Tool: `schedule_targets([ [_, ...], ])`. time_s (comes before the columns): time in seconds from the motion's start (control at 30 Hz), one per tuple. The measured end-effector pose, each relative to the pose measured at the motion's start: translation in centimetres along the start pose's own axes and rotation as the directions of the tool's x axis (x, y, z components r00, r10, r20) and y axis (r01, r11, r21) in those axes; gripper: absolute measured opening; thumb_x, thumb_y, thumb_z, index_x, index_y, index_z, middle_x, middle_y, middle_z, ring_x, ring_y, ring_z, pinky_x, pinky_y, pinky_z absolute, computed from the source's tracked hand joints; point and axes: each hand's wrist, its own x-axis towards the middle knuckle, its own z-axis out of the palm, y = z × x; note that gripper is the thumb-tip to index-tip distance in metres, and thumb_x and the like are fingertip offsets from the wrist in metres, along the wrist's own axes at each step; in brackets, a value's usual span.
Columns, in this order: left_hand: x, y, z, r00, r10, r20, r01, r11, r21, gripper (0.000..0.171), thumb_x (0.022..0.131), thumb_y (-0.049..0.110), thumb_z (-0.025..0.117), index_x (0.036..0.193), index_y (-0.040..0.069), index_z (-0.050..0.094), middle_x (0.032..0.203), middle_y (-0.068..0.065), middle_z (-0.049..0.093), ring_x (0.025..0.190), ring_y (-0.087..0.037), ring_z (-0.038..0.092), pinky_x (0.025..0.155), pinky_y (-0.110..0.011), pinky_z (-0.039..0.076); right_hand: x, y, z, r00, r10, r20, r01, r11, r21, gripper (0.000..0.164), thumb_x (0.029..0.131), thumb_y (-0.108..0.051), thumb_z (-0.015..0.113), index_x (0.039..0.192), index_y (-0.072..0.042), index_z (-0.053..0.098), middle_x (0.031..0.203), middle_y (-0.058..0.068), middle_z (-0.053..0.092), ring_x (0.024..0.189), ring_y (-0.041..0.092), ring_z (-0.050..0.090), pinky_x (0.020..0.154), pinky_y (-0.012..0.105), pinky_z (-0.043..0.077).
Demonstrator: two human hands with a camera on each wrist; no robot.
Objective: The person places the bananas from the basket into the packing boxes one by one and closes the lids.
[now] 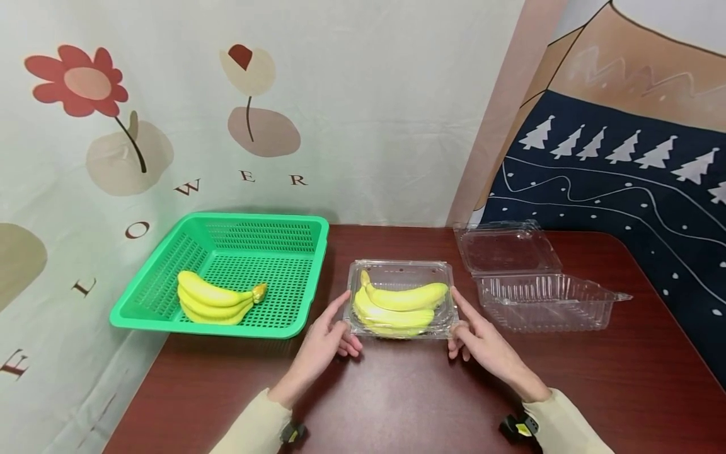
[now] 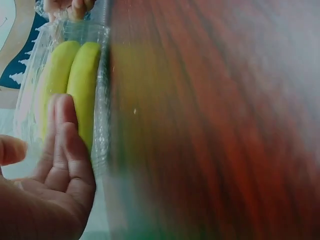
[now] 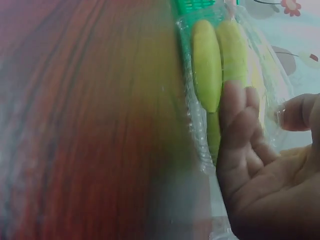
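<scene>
A clear plastic clamshell box [image 1: 391,266] with its lid down lies in the middle of the table, and a bunch of yellow bananas [image 1: 403,308] shows through it. My left hand [image 1: 323,343] is at the box's left side, its index finger reaching along the corner. On the opposite side my right hand [image 1: 484,343] mirrors it, index fingertip at the right edge. In both wrist views the fingers lie against the box's end, fairly straight, and the thumbs stand apart from them. Neither hand wraps round the box.
At the left, a green plastic basket [image 1: 312,287] holds another bunch of bananas [image 1: 218,299]. To the right stands a second clear clamshell box [image 1: 544,306], its lid [image 1: 507,249] folded back. A printed cloth [image 1: 386,113] hangs behind the dark red wooden table [image 1: 408,403].
</scene>
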Motion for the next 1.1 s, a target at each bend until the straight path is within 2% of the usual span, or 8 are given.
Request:
schedule_targets([
  [0.13, -0.2, 0.2, -0.3, 0.999, 0.033, -0.032, -0.028, 0.991, 0.129, 0.057, 0.107, 0.013, 0.048, 0.162, 0.021, 0.037, 0.079, -0.014, 0.07, 0.068, -0.025, 0.068, 0.067, -0.035, 0.059, -0.2, -0.2, -0.2, 0.997, 0.003, -0.082, -0.01, 0.997, -0.08, 0.066, 0.104, -0.007, 0.052, 0.165, -0.017, 0.029, 0.086, 0.007, 0.065, 0.072, 0.02, 0.066, 0.057, 0.032, 0.055],
  [0.23, -0.3, 0.2, -0.4, 0.994, 0.083, -0.072, -0.06, 0.959, 0.276, 0.053, 0.109, 0.028, 0.05, 0.161, 0.023, 0.04, 0.089, -0.009, 0.064, 0.074, -0.019, 0.062, 0.074, -0.036, 0.055, -0.2, -0.4, -0.2, 0.988, -0.032, -0.148, 0.004, 0.983, -0.186, 0.059, 0.106, -0.016, 0.056, 0.162, -0.013, 0.036, 0.1, 0.006, 0.062, 0.078, 0.019, 0.063, 0.065, 0.031, 0.053],
  [0.3, -0.5, 0.1, -0.3, 0.987, 0.133, -0.089, -0.094, 0.932, 0.351, 0.056, 0.109, 0.034, 0.051, 0.162, 0.021, 0.039, 0.104, -0.009, 0.059, 0.084, -0.018, 0.062, 0.083, -0.039, 0.053, -0.3, -0.5, -0.2, 0.981, -0.062, -0.181, 0.013, 0.965, -0.26, 0.06, 0.106, -0.023, 0.058, 0.162, -0.012, 0.037, 0.114, 0.008, 0.062, 0.091, 0.02, 0.065, 0.076, 0.035, 0.054],
  [0.4, -0.7, -0.1, -0.2, 0.976, 0.197, -0.095, -0.138, 0.893, 0.428, 0.065, 0.106, 0.039, 0.056, 0.163, 0.019, 0.035, 0.137, -0.012, 0.05, 0.117, -0.023, 0.059, 0.102, -0.049, 0.048, -0.4, -0.7, -0.1, 0.978, -0.091, -0.186, 0.029, 0.95, -0.31, 0.069, 0.105, -0.03, 0.062, 0.164, -0.012, 0.031, 0.142, 0.015, 0.053, 0.114, 0.028, 0.064, 0.095, 0.046, 0.053],
  [0.5, -0.8, 0.0, 0.0, 0.969, 0.237, -0.064, -0.181, 0.866, 0.466, 0.078, 0.101, 0.045, 0.062, 0.166, 0.02, 0.028, 0.166, -0.009, 0.025, 0.144, -0.034, 0.042, 0.11, -0.061, 0.041, -0.5, -0.8, 0.2, 0.983, -0.084, -0.166, 0.031, 0.954, -0.3, 0.081, 0.101, -0.036, 0.068, 0.166, -0.013, 0.024, 0.162, 0.019, 0.034, 0.132, 0.038, 0.055, 0.105, 0.057, 0.048],
  [0.63, -0.7, 0.3, 0.2, 0.968, 0.249, -0.022, -0.205, 0.84, 0.502, 0.091, 0.094, 0.053, 0.067, 0.167, 0.022, 0.022, 0.174, 0.001, 0.005, 0.156, -0.035, 0.019, 0.112, -0.067, 0.034, -0.3, -0.7, 0.4, 0.987, -0.068, -0.143, 0.024, 0.956, -0.293, 0.095, 0.094, -0.041, 0.076, 0.167, -0.014, 0.021, 0.17, 0.017, 0.02, 0.143, 0.038, 0.045, 0.114, 0.057, 0.037],
  [0.83, -0.4, 0.7, 0.4, 0.973, 0.231, 0.028, -0.214, 0.842, 0.495, 0.098, 0.091, 0.054, 0.072, 0.167, 0.019, 0.021, 0.174, 0.004, 0.005, 0.158, -0.03, 0.015, 0.117, -0.066, 0.027, 0.2, -0.6, 0.7, 0.99, -0.054, -0.129, 0.013, 0.954, -0.3, 0.102, 0.09, -0.04, 0.081, 0.167, -0.016, 0.017, 0.172, 0.016, 0.015, 0.149, 0.038, 0.035, 0.117, 0.06, 0.031],
  [1.1, 0.1, 0.6, 0.3, 0.96, 0.272, 0.065, -0.269, 0.836, 0.478, 0.092, 0.097, 0.048, 0.066, 0.166, 0.009, 0.019, 0.173, -0.004, 0.013, 0.157, -0.026, 0.018, 0.122, -0.055, 0.024, 0.8, -0.7, 0.8, 0.99, -0.065, -0.125, 0.026, 0.956, -0.293, 0.103, 0.09, -0.041, 0.081, 0.167, -0.013, 0.018, 0.172, 0.015, 0.014, 0.153, 0.035, 0.027, 0.117, 0.054, 0.033],
])
